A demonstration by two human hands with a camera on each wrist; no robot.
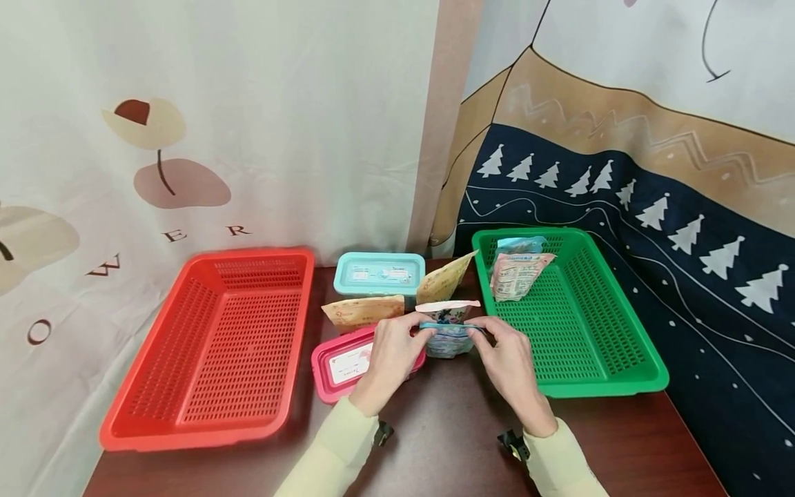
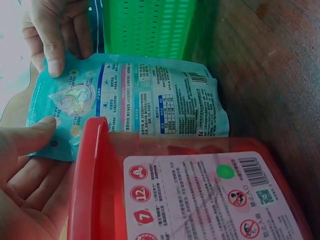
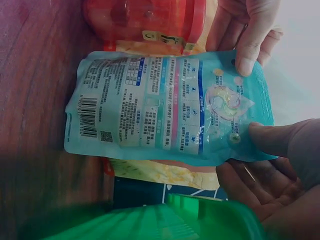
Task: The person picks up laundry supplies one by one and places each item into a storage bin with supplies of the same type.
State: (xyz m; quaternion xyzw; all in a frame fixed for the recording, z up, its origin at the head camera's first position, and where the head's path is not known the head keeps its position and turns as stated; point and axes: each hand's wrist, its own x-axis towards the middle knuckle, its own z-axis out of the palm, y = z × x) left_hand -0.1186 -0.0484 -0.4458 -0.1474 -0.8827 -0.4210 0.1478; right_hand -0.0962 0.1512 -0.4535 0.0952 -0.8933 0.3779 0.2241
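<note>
Both hands pinch the top edge of a teal pouch (image 1: 448, 343), which stands upright on the table with its printed back toward me. My left hand (image 1: 393, 347) grips the top left corner, thumb in front and fingers behind. The top right corner is held the same way by my right hand (image 1: 511, 355). In the right wrist view the pouch (image 3: 165, 107) shows a barcode and a swirl picture. Close behind it stands a pouch with a pink top edge (image 1: 456, 308). A box with a pink-red lid (image 1: 329, 366) is beside my left hand, partly covered by it.
At the left lies a red basket (image 1: 242, 345); at the right, a green basket (image 1: 596, 324) containing a pink pouch (image 1: 520, 276) and a blue one (image 1: 520, 244). Two tan pouches (image 1: 363, 312) and a box with a light blue lid (image 1: 380, 273) stand behind the hands.
</note>
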